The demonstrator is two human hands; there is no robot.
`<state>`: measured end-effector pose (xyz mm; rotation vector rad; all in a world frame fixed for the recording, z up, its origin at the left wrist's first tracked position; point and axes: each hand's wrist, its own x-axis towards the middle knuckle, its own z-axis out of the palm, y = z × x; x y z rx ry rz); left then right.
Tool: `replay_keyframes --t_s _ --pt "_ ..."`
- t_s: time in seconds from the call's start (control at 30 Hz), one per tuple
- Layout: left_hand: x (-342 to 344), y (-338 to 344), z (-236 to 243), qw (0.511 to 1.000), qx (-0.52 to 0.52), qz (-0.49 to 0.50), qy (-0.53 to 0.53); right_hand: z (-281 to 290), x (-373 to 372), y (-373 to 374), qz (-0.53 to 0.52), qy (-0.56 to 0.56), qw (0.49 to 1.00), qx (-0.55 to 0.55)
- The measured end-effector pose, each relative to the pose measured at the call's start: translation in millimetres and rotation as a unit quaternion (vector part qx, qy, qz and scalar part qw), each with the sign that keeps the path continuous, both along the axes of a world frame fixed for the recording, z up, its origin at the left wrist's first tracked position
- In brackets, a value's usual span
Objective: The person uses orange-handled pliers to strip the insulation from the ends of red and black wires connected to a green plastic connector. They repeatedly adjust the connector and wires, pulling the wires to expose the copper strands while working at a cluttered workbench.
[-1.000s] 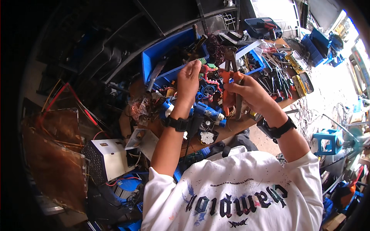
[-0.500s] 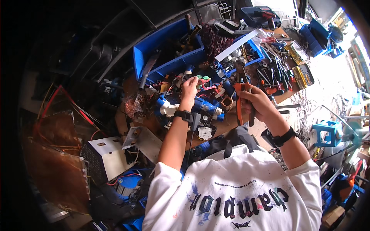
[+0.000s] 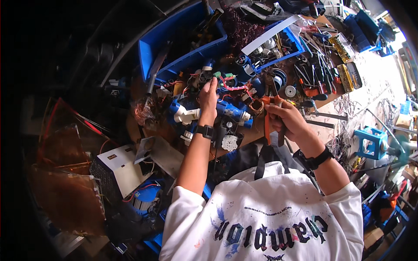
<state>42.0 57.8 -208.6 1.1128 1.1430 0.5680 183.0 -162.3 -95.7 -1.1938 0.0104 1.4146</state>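
Observation:
My left hand (image 3: 208,99) is closed at the fingertips on a green connector block (image 3: 218,75) with pink and red wires (image 3: 235,88) trailing off to its right. Part of the block is hidden by the fingers. In my right hand (image 3: 288,118) is a pair of orange-handled pliers (image 3: 267,124), jaws pointing away from me and apart from the wires. Below my left hand lie blue and white plug connectors (image 3: 233,112). A coil of copper wire (image 3: 256,106) sits just left of the pliers.
A large blue bin (image 3: 191,54) stands at the back left, and a smaller blue tray (image 3: 283,56) of parts at the back right. Screwdrivers (image 3: 320,78) and yellow bit sets (image 3: 346,76) cover the table's right side. A white metal case (image 3: 119,169) is at lower left.
The view has shifted slightly, with the table sitting higher in it. My left hand has moved a little up and left with the connector block, and more of its pink wires show.

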Motion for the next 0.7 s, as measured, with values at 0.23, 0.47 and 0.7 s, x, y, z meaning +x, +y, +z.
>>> replay_keyframes --t_s 0.23,0.47,0.7 --pt "-29 -50 34 0.991 0.044 -0.123 0.032 -16 -18 31 0.002 0.03 1.0 0.009" --pt "-35 -102 77 0.958 -0.195 -0.204 -0.054 -25 -44 60 -0.007 -0.023 0.998 0.052" --pt "-32 -110 42 0.982 0.104 -0.147 0.056 -31 -60 64 -0.031 -0.069 0.997 0.008"
